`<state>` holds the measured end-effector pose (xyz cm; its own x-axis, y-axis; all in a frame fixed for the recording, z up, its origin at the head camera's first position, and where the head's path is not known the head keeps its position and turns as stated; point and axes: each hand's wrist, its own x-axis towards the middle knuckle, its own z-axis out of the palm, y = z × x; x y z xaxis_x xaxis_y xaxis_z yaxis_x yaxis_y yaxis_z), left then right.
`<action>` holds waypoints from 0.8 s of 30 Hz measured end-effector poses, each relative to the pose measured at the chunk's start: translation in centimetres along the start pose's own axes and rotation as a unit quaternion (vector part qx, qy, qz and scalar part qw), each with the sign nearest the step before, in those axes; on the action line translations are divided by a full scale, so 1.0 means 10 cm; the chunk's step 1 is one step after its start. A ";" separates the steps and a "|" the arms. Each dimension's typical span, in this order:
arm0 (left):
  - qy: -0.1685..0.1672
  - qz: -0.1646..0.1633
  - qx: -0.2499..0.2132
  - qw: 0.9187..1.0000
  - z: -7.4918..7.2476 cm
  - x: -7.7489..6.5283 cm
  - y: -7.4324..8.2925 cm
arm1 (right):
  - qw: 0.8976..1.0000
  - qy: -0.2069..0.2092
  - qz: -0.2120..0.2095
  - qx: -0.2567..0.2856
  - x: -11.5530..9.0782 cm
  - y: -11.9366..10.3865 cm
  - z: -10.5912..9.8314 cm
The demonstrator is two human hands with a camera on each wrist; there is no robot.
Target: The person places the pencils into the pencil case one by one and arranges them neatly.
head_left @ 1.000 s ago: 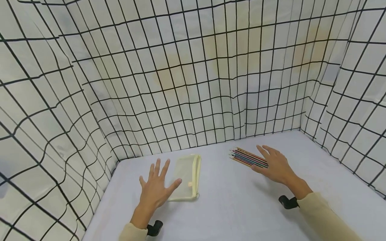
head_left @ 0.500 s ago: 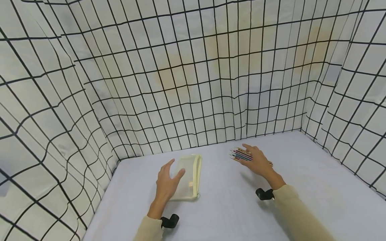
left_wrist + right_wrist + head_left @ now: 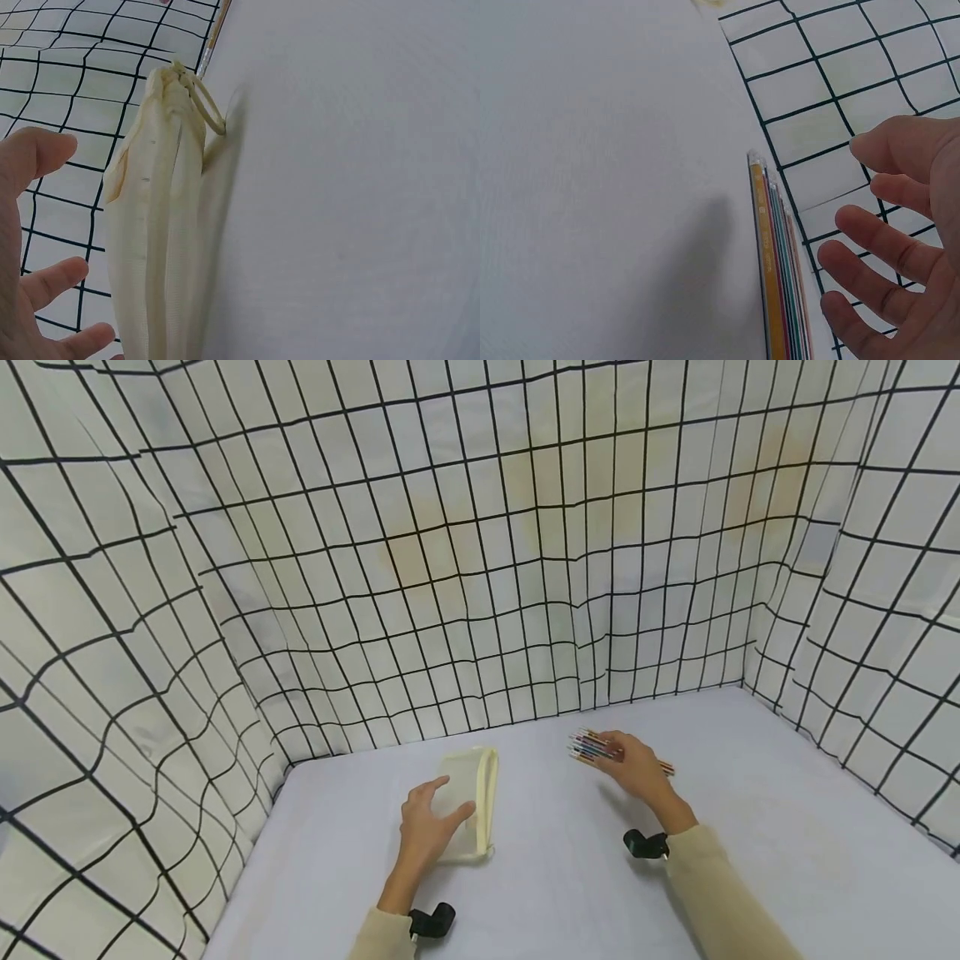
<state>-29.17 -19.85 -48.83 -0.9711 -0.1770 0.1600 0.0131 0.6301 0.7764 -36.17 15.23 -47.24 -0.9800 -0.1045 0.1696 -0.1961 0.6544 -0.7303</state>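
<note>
On the table lies a flat cream zip pouch (image 3: 463, 768), with a pale zip edge along its right side and a small loop at its near end. My left hand (image 3: 426, 828) is over the pouch's left part, thumb and fingers spread apart. In the left wrist view the fingers (image 3: 56, 281) stand clear of the pouch (image 3: 154, 225). To the right, a bundle of coloured pencils (image 3: 587, 746) lies side by side on the table. My right hand (image 3: 639, 770) hovers above their middle, fingers loosely bent. In the right wrist view a gap separates it from the pencils (image 3: 776, 255).
A white tablecloth (image 3: 540, 893) covers the table. White sheets with a black grid (image 3: 480, 568) rise behind and at both sides. A black wrist camera (image 3: 433, 920) sits on the left wrist, another camera (image 3: 645, 843) on the right.
The left hand has moved right and over the pouch, its fingers bending from a wide spread. The right hand has moved left over the pencils, its fingers curving more. Pouch and pencils lie still.
</note>
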 end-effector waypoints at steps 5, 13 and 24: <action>-0.005 0.006 0.021 1.000 0.05 -0.01 -0.02 | 1.000 0.006 -0.013 -0.015 -0.02 0.10 0.00; -0.009 0.021 0.067 0.997 0.08 -0.01 -0.04 | 0.998 -0.014 -0.004 -0.069 -0.01 0.14 -0.03; -0.013 0.029 0.082 0.996 0.10 -0.03 -0.07 | 0.989 -0.015 -0.017 -0.146 0.00 0.16 0.03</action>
<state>-29.16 -19.50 -50.03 -0.9759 -0.1178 0.1835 0.0322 0.7544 0.6556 -36.49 16.03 -48.58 -0.9745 -0.1499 0.1669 -0.2148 0.8380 -0.5016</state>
